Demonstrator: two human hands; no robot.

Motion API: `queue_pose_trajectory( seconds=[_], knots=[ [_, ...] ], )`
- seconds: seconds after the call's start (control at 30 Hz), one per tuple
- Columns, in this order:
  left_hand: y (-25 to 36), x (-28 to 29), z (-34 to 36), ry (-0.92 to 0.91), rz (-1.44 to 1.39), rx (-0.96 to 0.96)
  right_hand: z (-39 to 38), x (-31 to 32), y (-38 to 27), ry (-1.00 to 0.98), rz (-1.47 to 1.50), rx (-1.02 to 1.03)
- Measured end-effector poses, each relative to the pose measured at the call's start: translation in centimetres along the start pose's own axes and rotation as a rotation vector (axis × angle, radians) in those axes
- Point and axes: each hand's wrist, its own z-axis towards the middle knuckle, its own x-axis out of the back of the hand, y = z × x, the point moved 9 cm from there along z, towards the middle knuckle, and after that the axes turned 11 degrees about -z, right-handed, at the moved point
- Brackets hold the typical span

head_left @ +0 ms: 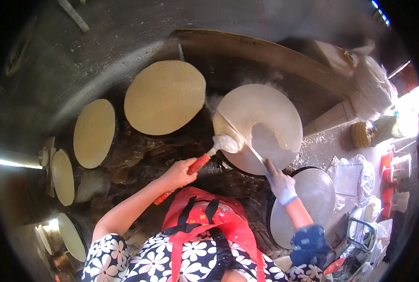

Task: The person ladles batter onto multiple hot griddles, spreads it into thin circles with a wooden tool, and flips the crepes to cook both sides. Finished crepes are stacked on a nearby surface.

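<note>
My left hand (179,173) is wrapped round the red handle of a ladle (226,143). Its bowl, coated in pale batter, is over the lower left of a round griddle (266,148). In my right hand (281,183), which wears a greyish glove, is a long thin spreader (247,143) slanting across that griddle. Wet-looking batter (275,105) covers much of the plate in a broad curved band. A bare grey patch shows at the middle and lower right of the plate. Faint steam hangs round its edge.
Several round griddles carry pale flatbreads (165,97), curving away to my left. Another griddle (303,207) with a grey surface is by my right forearm. Plastic-wrapped goods (353,181) and a stool-like frame (362,235) stand at the right. A low board wall (266,51) runs behind.
</note>
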Motion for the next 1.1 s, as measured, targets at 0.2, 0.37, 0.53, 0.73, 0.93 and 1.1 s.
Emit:
queue_pose_trajectory(
  seconds=[0.2,0.37,0.53,0.73,0.93,1.1],
  knots=[
    [0.7,-2.9,1.0,-0.161,-0.053,-0.121,-7.3,-1.3,3.2,0.063,-0.036,-0.257],
    [3.9,-0.2,5.3,0.156,-0.235,-0.356,-2.0,0.9,-7.3,0.545,0.12,-0.3],
    [7.9,6.4,6.9,0.081,-0.811,-0.103,5.4,1.1,-22.5,0.515,0.703,-0.495],
    [3.9,12.5,3.8,0.057,-0.897,0.149,2.3,-2.5,-27.3,0.426,0.525,-0.711],
    [-1.2,12.9,0.1,-0.078,-0.867,0.323,-6.1,-5.4,-23.4,0.442,0.309,-0.904],
    [-3.5,10.6,-2.5,-0.275,-0.898,0.472,-5.1,-3.2,-19.5,0.53,0.618,-0.986]
  ],
)
